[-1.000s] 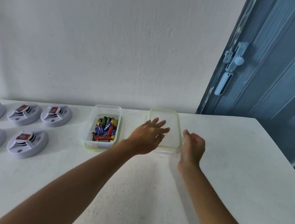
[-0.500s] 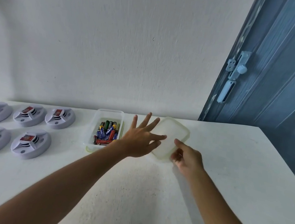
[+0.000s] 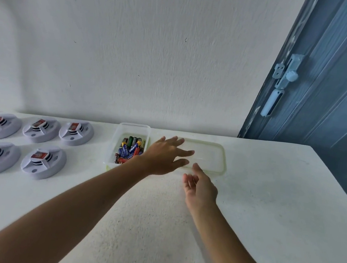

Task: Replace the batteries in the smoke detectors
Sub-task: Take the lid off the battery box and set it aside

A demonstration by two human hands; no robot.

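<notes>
Several white round smoke detectors (image 3: 42, 163) lie in two rows at the left of the white table, each with a red battery showing in its middle. A clear plastic box (image 3: 132, 131) holds several loose batteries (image 3: 130, 148). Its clear lid (image 3: 210, 157) lies flat on the table just right of the box. My left hand (image 3: 165, 156) hovers with fingers spread over the lid's left end. My right hand (image 3: 201, 186) is relaxed and holds nothing, just in front of the lid.
The white table (image 3: 266, 217) runs to a white wall behind. A blue door (image 3: 335, 85) with a pale latch (image 3: 282, 83) stands at the right, past the table's far right corner.
The lid has gone from tilted in my right hand to lying flat on the table. My right hand has let go and drawn back toward me.
</notes>
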